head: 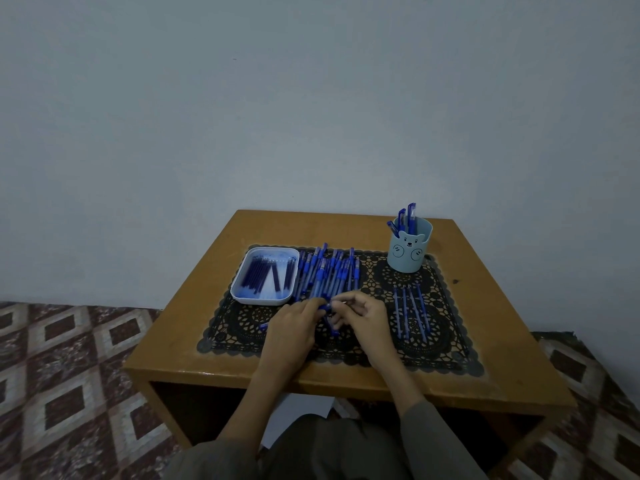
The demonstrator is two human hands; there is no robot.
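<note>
Left hand (294, 322), right hand (367, 318) - fingers of both curled onto one pen (325, 308), right of the tray (259, 301). Judged light, stiff, slick - pinch mid-barrel.

A dark lace mat (242, 329) covers the wooden table (194, 317), standing on patterned floor tiles (69, 358).

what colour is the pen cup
The cup is light blue with a bear face; head view.

Blue pens (325, 271), pale-blue bear-face cup (408, 249), black lace-pattern mat (440, 344), diamond-patterned floor (65, 358)
</note>
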